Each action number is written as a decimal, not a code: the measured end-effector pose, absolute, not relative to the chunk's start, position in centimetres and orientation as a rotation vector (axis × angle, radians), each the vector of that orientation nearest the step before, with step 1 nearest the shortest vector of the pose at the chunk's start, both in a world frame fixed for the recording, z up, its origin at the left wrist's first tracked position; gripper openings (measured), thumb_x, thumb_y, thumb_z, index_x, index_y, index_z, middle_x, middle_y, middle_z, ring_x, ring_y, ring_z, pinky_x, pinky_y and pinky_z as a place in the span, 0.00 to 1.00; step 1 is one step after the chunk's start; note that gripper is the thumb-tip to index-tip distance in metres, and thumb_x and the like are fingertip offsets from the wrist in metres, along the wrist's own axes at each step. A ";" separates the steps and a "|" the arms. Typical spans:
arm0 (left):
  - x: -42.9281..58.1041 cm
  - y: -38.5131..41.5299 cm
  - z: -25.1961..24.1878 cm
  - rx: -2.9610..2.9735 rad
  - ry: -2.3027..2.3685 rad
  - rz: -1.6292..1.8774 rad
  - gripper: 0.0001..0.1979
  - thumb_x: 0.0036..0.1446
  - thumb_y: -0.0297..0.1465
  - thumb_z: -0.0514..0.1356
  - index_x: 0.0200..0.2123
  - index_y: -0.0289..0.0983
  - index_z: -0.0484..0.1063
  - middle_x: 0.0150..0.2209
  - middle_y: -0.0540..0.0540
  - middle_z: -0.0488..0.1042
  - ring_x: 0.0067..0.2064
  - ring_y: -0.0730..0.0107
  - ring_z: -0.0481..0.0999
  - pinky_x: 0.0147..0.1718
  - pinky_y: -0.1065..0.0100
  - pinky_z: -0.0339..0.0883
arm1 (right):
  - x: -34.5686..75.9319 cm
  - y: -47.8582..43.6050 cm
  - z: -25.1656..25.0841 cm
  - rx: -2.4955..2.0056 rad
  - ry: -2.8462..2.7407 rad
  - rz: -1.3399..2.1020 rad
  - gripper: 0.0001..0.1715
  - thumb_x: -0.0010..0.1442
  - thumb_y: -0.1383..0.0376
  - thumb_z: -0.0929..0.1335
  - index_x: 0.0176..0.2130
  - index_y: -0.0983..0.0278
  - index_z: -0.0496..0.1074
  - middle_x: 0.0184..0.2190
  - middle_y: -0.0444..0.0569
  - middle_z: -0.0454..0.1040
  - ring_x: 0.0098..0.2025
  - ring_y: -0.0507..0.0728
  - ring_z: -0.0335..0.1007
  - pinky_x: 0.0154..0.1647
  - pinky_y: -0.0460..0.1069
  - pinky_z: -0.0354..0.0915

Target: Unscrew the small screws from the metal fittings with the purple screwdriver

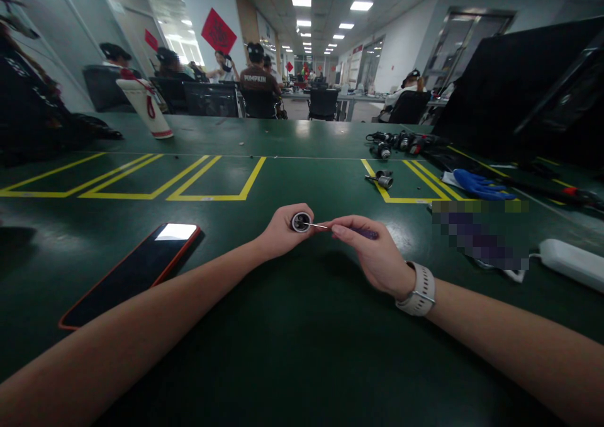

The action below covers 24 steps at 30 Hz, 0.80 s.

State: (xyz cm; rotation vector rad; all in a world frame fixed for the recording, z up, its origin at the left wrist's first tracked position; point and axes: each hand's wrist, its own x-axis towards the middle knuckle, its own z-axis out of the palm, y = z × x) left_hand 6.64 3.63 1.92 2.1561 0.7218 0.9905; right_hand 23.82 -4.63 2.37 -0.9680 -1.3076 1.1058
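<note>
Over the middle of the green table, my left hand (282, 232) is closed around a small round housing (301, 222), its open, ring-shaped end facing me. Parts inside that ring are too small to make out. My right hand (370, 251), with a pale watch on the wrist, grips a screwdriver (365, 232) by its dark purple handle. The thin metal shaft points left, and its tip reaches into the housing's opening. Fingers hide most of the housing's body and part of the handle.
A phone (136, 276) with an orange edge lies left of my arm. To the right are a metal part (383, 179), a blue glove (481, 183), a white power strip (573, 260) and several dark devices (384, 147). A white cylinder (146, 108) stands far left; people sit beyond.
</note>
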 end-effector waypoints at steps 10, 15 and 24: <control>6.6 3.8 1.5 2.290 0.830 1.026 0.09 0.48 0.32 0.61 0.23 0.35 0.65 0.22 0.53 0.64 0.25 0.76 0.63 0.23 0.73 0.57 | 23.9 -5.5 3.4 -1.080 -1.692 0.590 0.09 0.59 0.66 0.66 0.39 0.61 0.75 0.38 0.48 0.76 0.41 0.56 0.72 0.44 0.54 0.66; 6.6 3.7 1.6 2.323 0.833 1.018 0.08 0.47 0.32 0.60 0.23 0.35 0.65 0.22 0.53 0.64 0.25 0.75 0.63 0.23 0.73 0.57 | 23.5 -5.7 3.1 -1.036 -1.764 0.498 0.10 0.58 0.68 0.66 0.41 0.59 0.74 0.40 0.49 0.76 0.44 0.57 0.71 0.47 0.56 0.67; 6.6 3.7 1.8 2.132 0.758 1.065 0.13 0.46 0.38 0.64 0.23 0.35 0.64 0.22 0.53 0.64 0.24 0.76 0.62 0.22 0.73 0.58 | 23.3 -5.7 2.8 -0.936 -1.829 0.487 0.13 0.59 0.70 0.65 0.44 0.58 0.72 0.44 0.48 0.74 0.49 0.56 0.69 0.51 0.56 0.65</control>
